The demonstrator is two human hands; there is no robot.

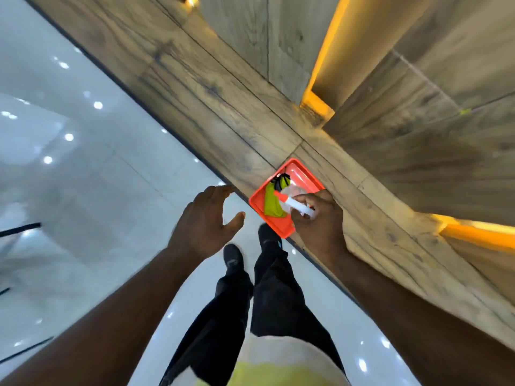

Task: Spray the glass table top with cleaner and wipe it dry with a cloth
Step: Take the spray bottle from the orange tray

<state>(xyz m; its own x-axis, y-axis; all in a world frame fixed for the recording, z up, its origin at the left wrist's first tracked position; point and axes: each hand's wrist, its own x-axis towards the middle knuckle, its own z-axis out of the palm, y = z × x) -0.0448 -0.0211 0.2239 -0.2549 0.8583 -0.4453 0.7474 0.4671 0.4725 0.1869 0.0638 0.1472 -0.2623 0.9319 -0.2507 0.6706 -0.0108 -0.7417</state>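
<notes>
An orange tray (302, 171) lies on a wooden ledge (211, 87) beside the glossy floor. Inside it lies a yellow-green cloth (271, 203) with a dark piece at its top end. My right hand (320, 218) reaches into the tray and grips a clear spray bottle with a white head and orange nozzle (292, 201); the bottle's body is mostly hidden by my fingers. My left hand (207, 220) hovers to the left of the tray, fingers spread and holding nothing. No glass table top can be made out with certainty.
The wooden ledge runs diagonally from upper left to lower right, with lit yellow recesses (320, 79) behind it. Glossy white floor tiles (83, 176) lie to the left. My legs in dark trousers and black shoes (234, 257) stand below the tray.
</notes>
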